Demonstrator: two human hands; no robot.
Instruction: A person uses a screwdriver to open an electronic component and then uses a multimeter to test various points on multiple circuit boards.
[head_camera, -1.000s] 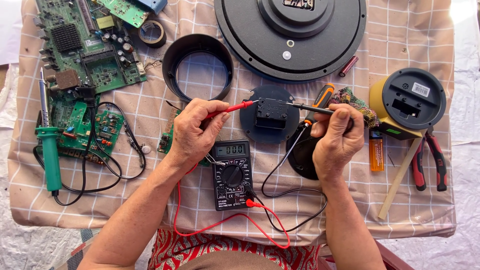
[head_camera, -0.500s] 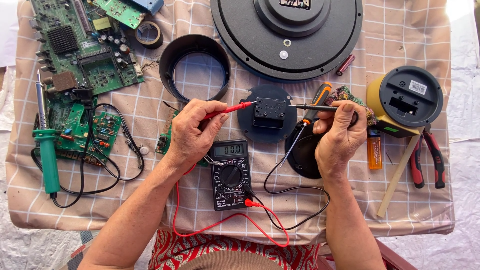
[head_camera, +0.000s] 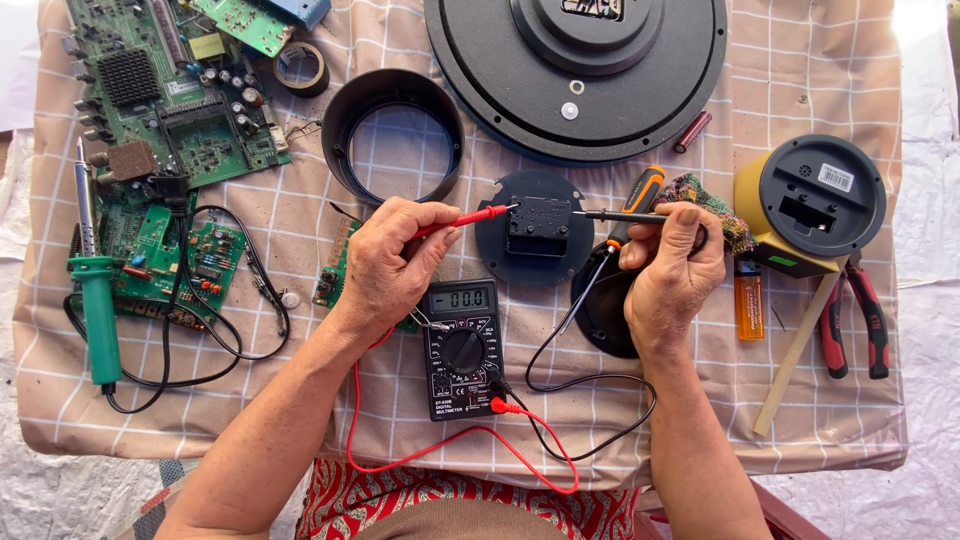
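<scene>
My left hand grips a red test probe whose tip touches the left side of a small black square module on a round black disc. My right hand holds a black test probe with its tip at the module's right side. Red and black leads run down to a black digital multimeter lying between my forearms, its display lit.
A large black round plate, a black ring, green circuit boards, a green soldering iron, tape roll, orange-handled screwdriver, yellow-black cylinder, red pliers, wooden stick and lighter lie on the checked cloth.
Both hands keep the probes on the small black module. The view has shifted slightly; nothing else has visibly moved.
</scene>
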